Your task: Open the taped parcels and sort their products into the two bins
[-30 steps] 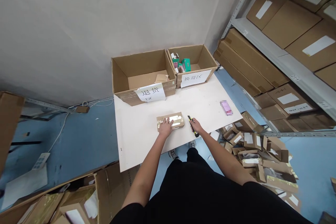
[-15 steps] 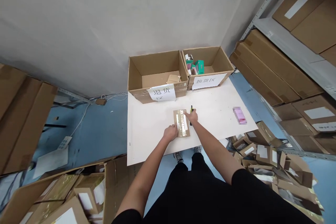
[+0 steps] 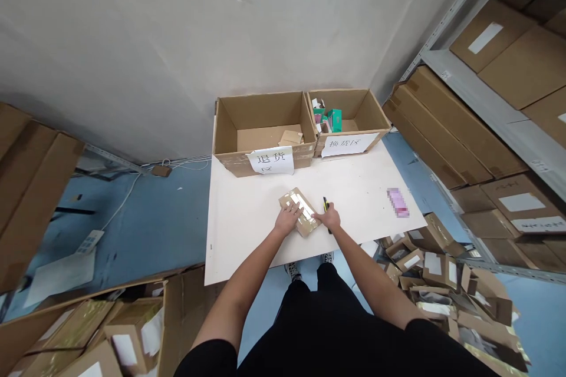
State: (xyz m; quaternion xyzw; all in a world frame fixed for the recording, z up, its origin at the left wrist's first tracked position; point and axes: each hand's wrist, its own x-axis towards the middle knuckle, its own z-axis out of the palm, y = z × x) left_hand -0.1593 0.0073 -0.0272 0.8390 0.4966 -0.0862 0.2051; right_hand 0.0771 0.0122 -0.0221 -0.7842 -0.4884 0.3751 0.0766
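A small flat cardboard box (image 3: 305, 226), sealed with shiny tape and bearing a white label, lies slanted on the white table (image 3: 247, 212). Spread over its upper left part are the fingers of my left hand (image 3: 288, 218), gripping it near the left edge; that thumb is hidden. A black and yellow utility knife (image 3: 326, 205) is held in my right hand (image 3: 329, 217), its tip pointing away from me. The right thumb reaches to the box's right edge. Whether the blade is out is too small to tell.
Two open cartons with paper signs stand at the back: the left carton (image 3: 230, 163) holds flat cardboard, the right carton (image 3: 379, 123) green boxes. A blurred pink item (image 3: 398, 202) lies at right. Opened boxes (image 3: 437, 265) pile on the floor; shelving (image 3: 469, 82) stands beyond.
The small box has turned counter-clockwise from straight to slanted. My left hand has shifted from its left edge onto its top. The right hand, still with the knife, has moved slightly nearer.
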